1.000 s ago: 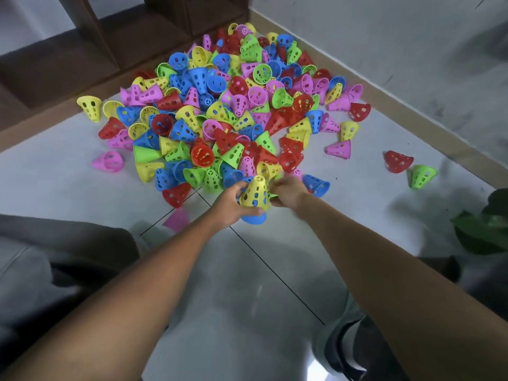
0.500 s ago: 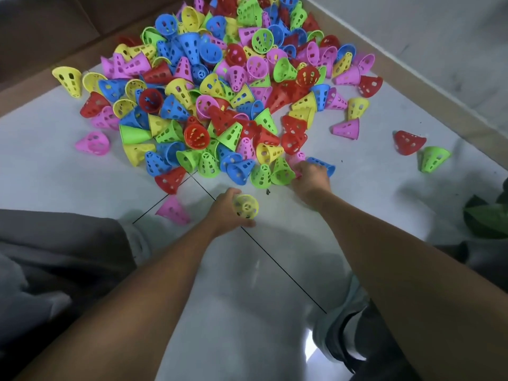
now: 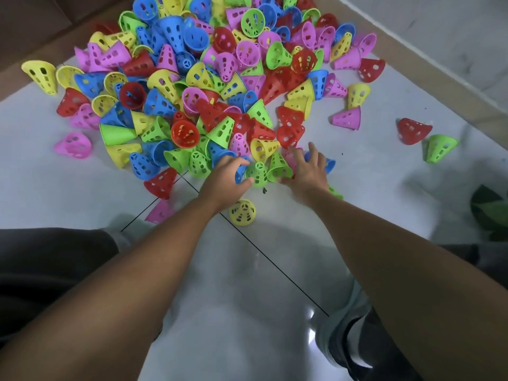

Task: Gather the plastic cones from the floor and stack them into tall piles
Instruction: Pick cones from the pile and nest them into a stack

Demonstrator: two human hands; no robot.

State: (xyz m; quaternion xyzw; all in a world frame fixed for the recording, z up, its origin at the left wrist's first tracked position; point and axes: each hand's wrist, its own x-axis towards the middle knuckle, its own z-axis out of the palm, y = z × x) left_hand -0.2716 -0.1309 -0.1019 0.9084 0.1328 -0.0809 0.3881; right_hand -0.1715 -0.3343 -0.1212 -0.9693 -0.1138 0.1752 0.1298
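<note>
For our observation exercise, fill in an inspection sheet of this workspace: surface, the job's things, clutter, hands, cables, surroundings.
Surface: pale glossy tiled floor with dark grout lines.
Job's things: big loose heap of cones in red, blue, green, yellow and pink; one yellow cone stands apart near the person; no tall pile seen.
Clutter: stray red cone and stray green cone lie off to the right.
Hands: left hand reaches around a green cone; right hand is spread over the heap's edge.
Cables: nothing seen.
Surroundings: wall skirting; plant leaves.
</note>
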